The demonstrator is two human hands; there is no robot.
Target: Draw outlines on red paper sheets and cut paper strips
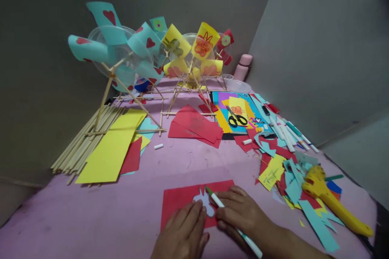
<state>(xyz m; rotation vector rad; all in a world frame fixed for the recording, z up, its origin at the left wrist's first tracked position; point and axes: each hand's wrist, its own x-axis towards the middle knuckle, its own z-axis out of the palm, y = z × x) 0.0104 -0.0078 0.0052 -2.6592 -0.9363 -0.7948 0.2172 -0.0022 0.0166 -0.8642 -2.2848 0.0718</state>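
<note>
A red sheet of paper (174, 196) lies near the table's front edge. On it sits a small pale butterfly-shaped paper cutout (206, 199) with two thin antennae. My left hand (185, 228) rests flat, its fingers stretched out and pressing the cutout's left side onto the sheet. Gripped in my right hand (243, 212) is a felt-tip marker (220, 203) with a white barrel and a green tip. The tip touches down beside the antennae, at the cutout's upper right. My left fingers hide part of the cutout.
Paper pinwheels (191, 54) on stick frames stand at the back. Wooden sticks (88, 141) and yellow paper (112, 149) lie left. Scissors (237, 118), markers (282, 131), scraps (293, 182) and a yellow glue gun (334, 202) lie right; a pink bottle (243, 67) stands behind.
</note>
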